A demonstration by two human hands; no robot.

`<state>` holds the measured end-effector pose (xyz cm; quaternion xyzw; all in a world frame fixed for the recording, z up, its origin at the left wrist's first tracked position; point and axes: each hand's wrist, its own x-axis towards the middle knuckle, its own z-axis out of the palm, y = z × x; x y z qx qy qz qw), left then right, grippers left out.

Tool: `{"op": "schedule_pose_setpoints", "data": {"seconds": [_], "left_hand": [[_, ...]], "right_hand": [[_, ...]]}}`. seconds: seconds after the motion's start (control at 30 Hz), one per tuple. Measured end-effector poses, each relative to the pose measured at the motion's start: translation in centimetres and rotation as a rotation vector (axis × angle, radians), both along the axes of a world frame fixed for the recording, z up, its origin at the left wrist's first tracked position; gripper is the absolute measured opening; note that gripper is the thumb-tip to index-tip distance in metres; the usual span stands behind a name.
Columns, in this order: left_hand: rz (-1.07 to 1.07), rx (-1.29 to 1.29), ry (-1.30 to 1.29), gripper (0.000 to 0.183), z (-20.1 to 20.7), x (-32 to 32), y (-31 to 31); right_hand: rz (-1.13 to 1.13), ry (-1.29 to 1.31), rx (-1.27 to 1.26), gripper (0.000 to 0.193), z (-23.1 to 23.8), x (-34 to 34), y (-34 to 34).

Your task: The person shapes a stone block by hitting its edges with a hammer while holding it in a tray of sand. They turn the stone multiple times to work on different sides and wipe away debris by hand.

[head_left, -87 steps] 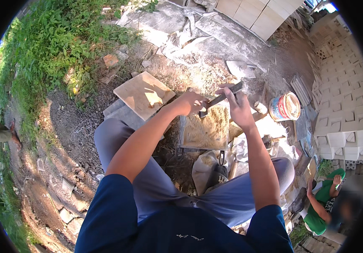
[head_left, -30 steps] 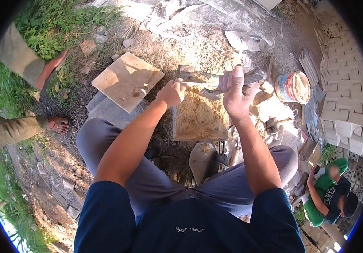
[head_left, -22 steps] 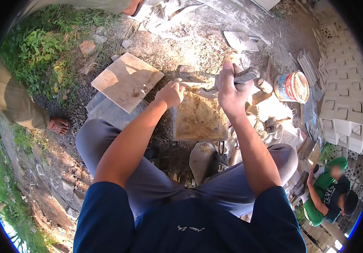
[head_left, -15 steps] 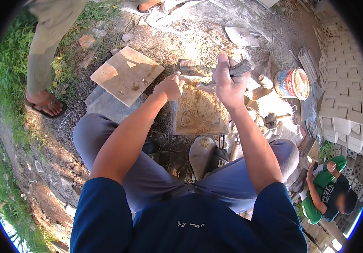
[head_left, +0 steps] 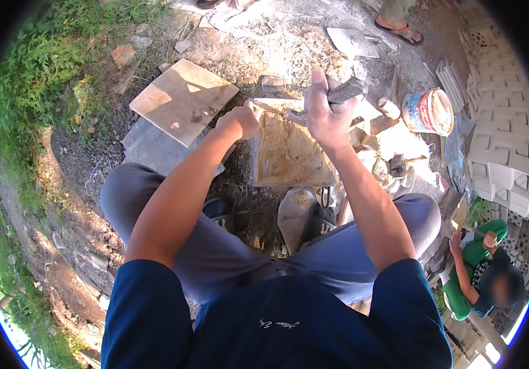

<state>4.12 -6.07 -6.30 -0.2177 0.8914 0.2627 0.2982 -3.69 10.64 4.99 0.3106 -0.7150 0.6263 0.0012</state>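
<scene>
Between my knees lies a squarish block with a rough, sandy-yellow top and loose crumbs on it. My left hand is closed at its far left corner. A thin pale strip runs from those fingers along the block's far edge; I cannot tell whether they grip it or the edge. Over the far right part, my right hand is wrapped round a dark grey, blocky tool, thumb pointing up. One end of the tool sticks out past the fingers on the right, and a lower end shows left above the block.
Left of the block, a tan square slab overlaps grey slabs. A labelled bucket stands right, past stone pieces. A trowel-like flat plate lies farther off. A seated co-worker and a passer-by's foot are at right.
My left hand has shifted slightly left along the block. My right hand keeps its grip on the grey tool, tilted a little differently. The passer-by's leg at left is gone; a foot shows at upper right.
</scene>
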Motion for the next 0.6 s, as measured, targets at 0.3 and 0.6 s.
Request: {"op": "schedule_pose_setpoints", "data": {"seconds": [0.3, 0.6], "left_hand": [[-0.074, -0.084, 0.201, 0.046, -6.4, 3.0, -4.3], [-0.035, -0.009, -0.012, 0.044, 0.5, 2.0, -2.6]], "right_hand": [[0.094, -0.130, -0.188, 0.040, 6.3, 2.0, -5.6], [0.196, -0.201, -0.081, 0.044, 2.4, 1.1, -6.9]]}}
